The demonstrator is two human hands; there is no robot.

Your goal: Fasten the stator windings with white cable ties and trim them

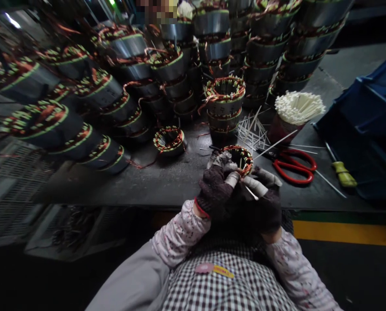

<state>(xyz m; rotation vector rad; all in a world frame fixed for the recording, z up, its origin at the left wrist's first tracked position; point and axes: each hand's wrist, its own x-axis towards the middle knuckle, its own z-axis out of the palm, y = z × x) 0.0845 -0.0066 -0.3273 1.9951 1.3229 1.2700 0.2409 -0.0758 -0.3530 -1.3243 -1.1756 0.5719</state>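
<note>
Close to the bench's front edge, a small motor stator (247, 159) with copper windings is tilted toward me between my hands. My left hand (219, 179), in a dark glove with taped fingertips, is closed around its left side. On the near right rim, my right hand (264, 194), gloved and taped alike, pinches at the windings. A thin white stick with a rounded tip (251, 193) shows at the right fingers; its other end is hidden. Another white strip (273, 145) slants up beyond the stator's right side.
Red-handled scissors (295, 166) lie right of my hands, near a yellow-handled screwdriver (343, 173) and blue bins (371, 108). A cup of white sticks (298, 108) stands behind loose white strips (253, 131). Stacked stators (225, 97) fill the back and left; one small stator (169, 141) sits alone.
</note>
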